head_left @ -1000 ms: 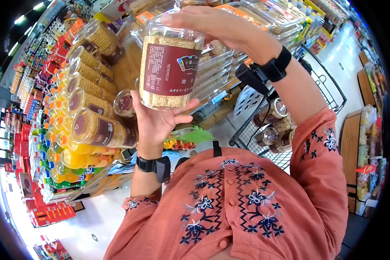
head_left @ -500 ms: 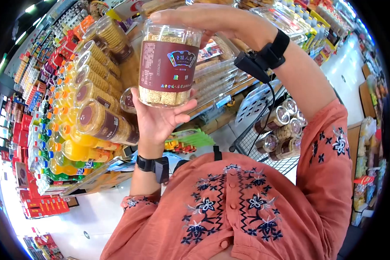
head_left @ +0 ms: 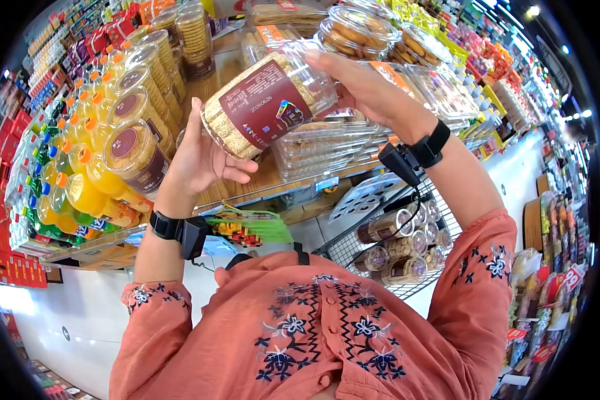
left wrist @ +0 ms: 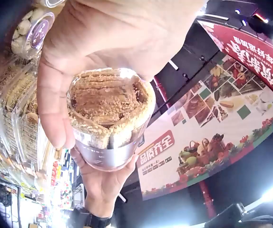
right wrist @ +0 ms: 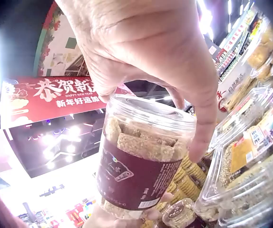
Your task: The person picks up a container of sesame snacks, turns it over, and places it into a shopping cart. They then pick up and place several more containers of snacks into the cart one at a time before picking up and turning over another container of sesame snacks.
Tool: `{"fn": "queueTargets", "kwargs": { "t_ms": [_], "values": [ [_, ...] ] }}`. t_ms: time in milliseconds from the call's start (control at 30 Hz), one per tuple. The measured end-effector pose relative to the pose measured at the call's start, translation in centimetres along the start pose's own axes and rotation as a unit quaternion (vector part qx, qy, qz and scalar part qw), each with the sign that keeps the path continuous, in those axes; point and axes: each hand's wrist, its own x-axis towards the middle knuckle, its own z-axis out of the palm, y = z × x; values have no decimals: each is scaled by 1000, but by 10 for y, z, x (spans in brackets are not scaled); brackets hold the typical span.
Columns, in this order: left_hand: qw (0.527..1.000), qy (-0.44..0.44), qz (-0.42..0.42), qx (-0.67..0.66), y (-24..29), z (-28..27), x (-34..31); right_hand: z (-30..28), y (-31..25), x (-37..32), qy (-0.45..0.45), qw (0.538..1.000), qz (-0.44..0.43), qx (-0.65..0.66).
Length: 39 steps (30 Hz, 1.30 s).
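A clear plastic jar (head_left: 267,103) of sesame-coated snack sticks, with a maroon label, is held tilted over the display, lid end up and to the right. My right hand (head_left: 370,90) grips it by the lid end; in the right wrist view the fingers spread round the clear lid (right wrist: 148,114). Under the lower end is my left hand (head_left: 203,160), thumb and fingers spread loosely about the base. The left wrist view looks onto the jar's bottom (left wrist: 108,102), with the left palm beside it and the right hand (left wrist: 103,185) beyond.
Similar jars (head_left: 137,153) and orange juice bottles (head_left: 87,190) stand in rows at the left. Clear boxes of snacks (head_left: 323,150) are stacked close behind the held jar. A wire shopping trolley (head_left: 337,250) holds several jars (head_left: 407,243) at the front right.
The jar has gone from nearly upright to tilted, its base swinging down to the left. My left hand has moved left, and the head view has turned, showing more of the display.
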Motion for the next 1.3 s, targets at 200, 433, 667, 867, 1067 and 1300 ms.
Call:
{"fn": "queueTargets", "kwargs": {
  "t_ms": [200, 433, 667, 867, 1067, 1300],
  "values": [
    [1000, 16, -10, -10, 4, -1, 2, 7, -2, -2, -6, 1000, 11, 26],
    [1000, 28, -8, -3, 3, -6, 3, 8, 2, -1, -9, 999, 9, 37],
    [999, 38, -20, -1, 7, -11, 2, 6, 19, 0, -2, 998, -19, 67],
    [999, 37, -27, -1, 5, -13, 2, 8, 22, -5, 3, 996, -8, 84],
    [999, 21, -25, -12, 4, -6, 0, 3, 17, -3, 2, 999, -6, 54],
    [1000, -15, -13, -15, -1, -6, 3, -1, -4, 2, 6, 1000, -2, -13]
  ]
}}
